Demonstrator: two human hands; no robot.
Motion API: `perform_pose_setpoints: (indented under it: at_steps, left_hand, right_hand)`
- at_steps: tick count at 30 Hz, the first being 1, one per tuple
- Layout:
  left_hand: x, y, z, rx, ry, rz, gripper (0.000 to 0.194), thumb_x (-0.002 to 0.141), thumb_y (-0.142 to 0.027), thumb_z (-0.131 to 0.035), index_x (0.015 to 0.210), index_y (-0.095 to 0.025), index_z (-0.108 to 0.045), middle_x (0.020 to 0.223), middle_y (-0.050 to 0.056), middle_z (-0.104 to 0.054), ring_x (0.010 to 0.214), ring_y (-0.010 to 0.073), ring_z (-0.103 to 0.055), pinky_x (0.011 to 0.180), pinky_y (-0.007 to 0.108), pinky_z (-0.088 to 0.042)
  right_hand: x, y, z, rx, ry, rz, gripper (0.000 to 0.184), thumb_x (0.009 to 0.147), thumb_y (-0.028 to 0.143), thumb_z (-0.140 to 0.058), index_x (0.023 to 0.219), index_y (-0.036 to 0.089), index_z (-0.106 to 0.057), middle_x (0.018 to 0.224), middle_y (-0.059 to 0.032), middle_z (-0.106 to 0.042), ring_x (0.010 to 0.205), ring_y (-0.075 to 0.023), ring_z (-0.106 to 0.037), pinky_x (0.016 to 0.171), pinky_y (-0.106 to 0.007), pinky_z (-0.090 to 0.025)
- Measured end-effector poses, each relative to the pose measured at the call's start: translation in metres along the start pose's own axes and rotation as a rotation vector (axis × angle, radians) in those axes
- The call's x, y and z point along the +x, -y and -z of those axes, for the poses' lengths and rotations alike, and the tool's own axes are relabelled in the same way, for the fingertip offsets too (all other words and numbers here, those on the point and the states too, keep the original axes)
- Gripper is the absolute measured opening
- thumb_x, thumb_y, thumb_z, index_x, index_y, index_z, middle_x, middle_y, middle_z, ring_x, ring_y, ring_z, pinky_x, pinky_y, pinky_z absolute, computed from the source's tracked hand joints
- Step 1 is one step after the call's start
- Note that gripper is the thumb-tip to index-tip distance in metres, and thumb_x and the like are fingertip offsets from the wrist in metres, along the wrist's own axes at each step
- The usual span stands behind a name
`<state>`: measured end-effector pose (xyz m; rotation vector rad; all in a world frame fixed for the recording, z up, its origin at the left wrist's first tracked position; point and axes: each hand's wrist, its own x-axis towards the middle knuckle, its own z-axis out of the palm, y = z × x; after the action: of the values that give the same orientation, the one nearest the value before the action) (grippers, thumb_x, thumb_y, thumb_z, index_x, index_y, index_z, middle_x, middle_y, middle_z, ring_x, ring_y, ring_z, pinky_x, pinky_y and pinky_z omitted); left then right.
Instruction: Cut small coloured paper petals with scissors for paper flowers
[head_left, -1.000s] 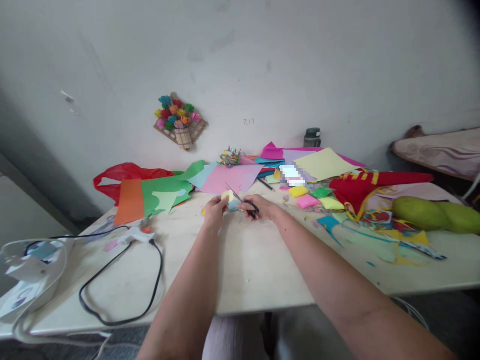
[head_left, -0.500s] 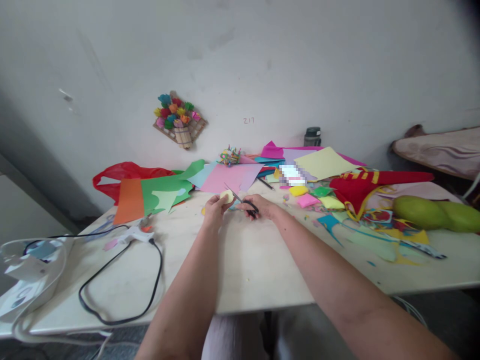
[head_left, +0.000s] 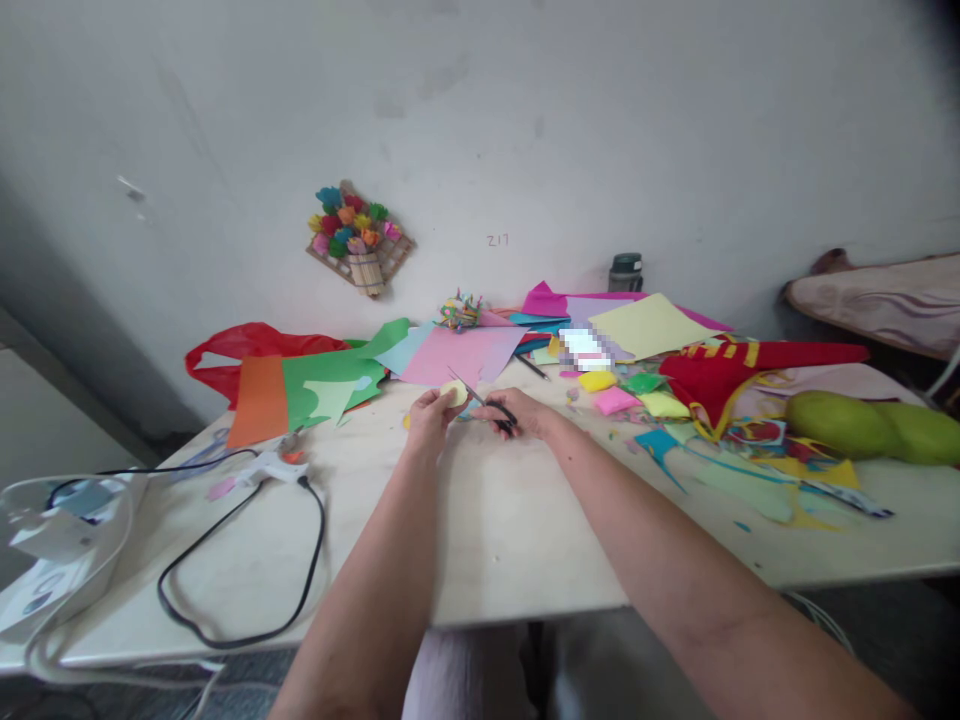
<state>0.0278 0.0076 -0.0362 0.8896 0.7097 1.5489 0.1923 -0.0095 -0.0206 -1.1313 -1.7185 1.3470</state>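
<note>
My left hand (head_left: 430,415) pinches a small pale yellow piece of paper (head_left: 454,393) above the middle of the table. Black-handled scissors (head_left: 504,417) are in my right hand (head_left: 523,412), its fingers in and around the handles. The blades point up and left, their tips close by the paper's right edge. Whether they touch the paper I cannot tell. Behind both hands lies a pink sheet of paper (head_left: 461,353). A bit of light blue paper (head_left: 470,409) shows between the hands.
A white glue gun (head_left: 271,470) with a looping black cord lies left, near a power strip (head_left: 82,540). Orange paper (head_left: 257,400) and green sheets are behind it. At right are coloured clay packets (head_left: 615,400), paper scraps, a red-yellow cloth (head_left: 720,385) and green fruit (head_left: 840,420).
Almost nothing differs. Both hands, the scissors and the pale yellow paper stay in nearly the same place.
</note>
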Motion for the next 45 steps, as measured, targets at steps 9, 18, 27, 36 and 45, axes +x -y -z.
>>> perform_pose_setpoints:
  at_steps: [9, 18, 27, 36, 45]
  left_hand:
    - [-0.0006, 0.0003, 0.0001, 0.0, 0.006, -0.001, 0.028, 0.046, -0.019, -0.078, 0.057, -0.011, -0.053, 0.066, 0.006, -0.065, 0.073, 0.0231, -0.067, 0.078, 0.037, -0.051]
    - [0.0003, 0.0004, 0.0006, 0.0, 0.01, -0.004, 0.029, 0.046, -0.019, -0.078, 0.057, -0.012, -0.053, 0.066, 0.005, -0.065, 0.069, 0.0202, -0.066, 0.077, 0.036, -0.051]
    - [-0.0009, -0.0003, -0.0002, -0.001, 0.014, -0.009, 0.029, 0.045, -0.021, -0.079, 0.056, -0.012, -0.054, 0.066, 0.005, -0.065, 0.07, 0.02, -0.066, 0.079, 0.037, -0.051]
    - [-0.0017, -0.0012, -0.0013, -0.006, 0.004, -0.003, 0.029, 0.047, -0.019, -0.079, 0.057, -0.012, -0.053, 0.065, 0.005, -0.065, 0.075, 0.0223, -0.066, 0.082, 0.039, -0.051]
    - [-0.0013, -0.0018, -0.0005, -0.014, -0.006, -0.002, 0.024, 0.051, -0.017, -0.077, 0.061, -0.011, -0.057, 0.067, 0.006, -0.066, 0.076, 0.0218, -0.066, 0.084, 0.039, -0.05]
  right_hand:
    - [0.0015, -0.0016, 0.0002, -0.012, 0.003, 0.008, 0.029, 0.072, 0.037, -0.065, 0.065, 0.015, -0.048, 0.046, 0.0042, -0.051, 0.033, -0.0054, -0.047, 0.025, -0.014, -0.025]
    - [0.0032, -0.0039, -0.0005, -0.017, -0.005, 0.003, 0.031, 0.071, 0.039, -0.065, 0.066, 0.015, -0.048, 0.045, 0.0048, -0.05, 0.032, -0.0055, -0.046, 0.025, -0.015, -0.025]
    - [0.0047, -0.0048, -0.0011, -0.017, -0.008, 0.012, 0.029, 0.071, 0.038, -0.065, 0.066, 0.015, -0.047, 0.045, 0.0057, -0.049, 0.032, -0.005, -0.045, 0.025, -0.015, -0.024]
    - [0.0047, -0.0048, -0.001, -0.018, -0.007, 0.011, 0.03, 0.07, 0.038, -0.066, 0.064, 0.016, -0.046, 0.045, 0.006, -0.048, 0.031, -0.0046, -0.044, 0.025, -0.015, -0.022]
    - [0.0033, -0.0023, -0.001, -0.004, -0.005, 0.003, 0.03, 0.07, 0.037, -0.065, 0.062, 0.016, -0.045, 0.043, 0.006, -0.048, 0.031, -0.0048, -0.042, 0.026, -0.016, -0.021]
